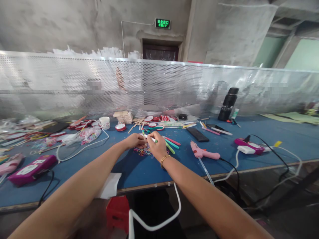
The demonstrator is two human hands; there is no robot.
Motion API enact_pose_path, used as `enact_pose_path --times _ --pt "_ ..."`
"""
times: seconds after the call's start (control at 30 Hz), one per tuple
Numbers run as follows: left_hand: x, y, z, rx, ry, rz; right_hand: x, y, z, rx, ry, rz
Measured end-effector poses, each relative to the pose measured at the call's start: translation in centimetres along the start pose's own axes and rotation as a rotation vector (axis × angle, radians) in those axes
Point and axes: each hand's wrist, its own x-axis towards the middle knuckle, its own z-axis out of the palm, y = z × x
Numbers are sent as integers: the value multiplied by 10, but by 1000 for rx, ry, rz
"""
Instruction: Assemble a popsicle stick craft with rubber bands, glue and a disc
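From my feed, the blue table (249,156) is crowded, so the pink glue gun (203,152) beside my right hand (157,146) could get knocked, while both it and my left hand (134,141) pinch shut on the small white stick (149,137) above the coloured loops (142,152), which might slip.

Bare forearms; gold bracelet (164,159) on right wrist.
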Motion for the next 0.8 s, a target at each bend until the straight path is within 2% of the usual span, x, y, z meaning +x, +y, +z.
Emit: enact_pose_path --times 0.13,0.37,0.57,0.8 --pt "1 0 0 4 6 -16 1 1 0 -17 35 0" --pt "-2 2 0 5 4 7 0 -2 -1 -3 -17 -1" --pt "-1 2 0 4 5 -18 1 0 0 -28 51 6" --pt "0 1 0 5 10 -4 0 -1 0 -11 12 -5"
